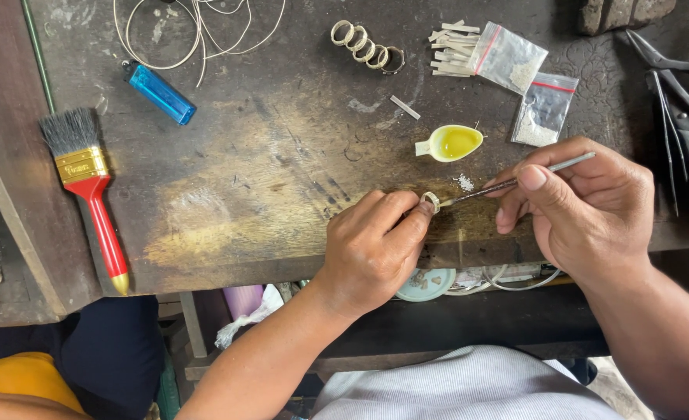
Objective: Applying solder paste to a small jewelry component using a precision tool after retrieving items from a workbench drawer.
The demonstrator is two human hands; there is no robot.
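My left hand [371, 249] pinches a small silver ring [431, 201] between thumb and forefinger, just above the front edge of the worn wooden workbench [266, 179]. My right hand [585, 206] grips a thin metal tool [515, 181] like a pen. Its fine tip touches the ring from the right. A small spoon-shaped dish of yellow liquid [453, 143] lies just behind the ring. A little heap of white grains [464, 183] sits beside the tool's tip.
Several silver rings [364, 47], metal strips [453, 48] and two small plastic bags [527, 85] lie at the back. A blue lighter [160, 93], wire coils [189, 31] and a red-handled brush [87, 183] are on the left. Pliers [683, 109] lie at the right edge.
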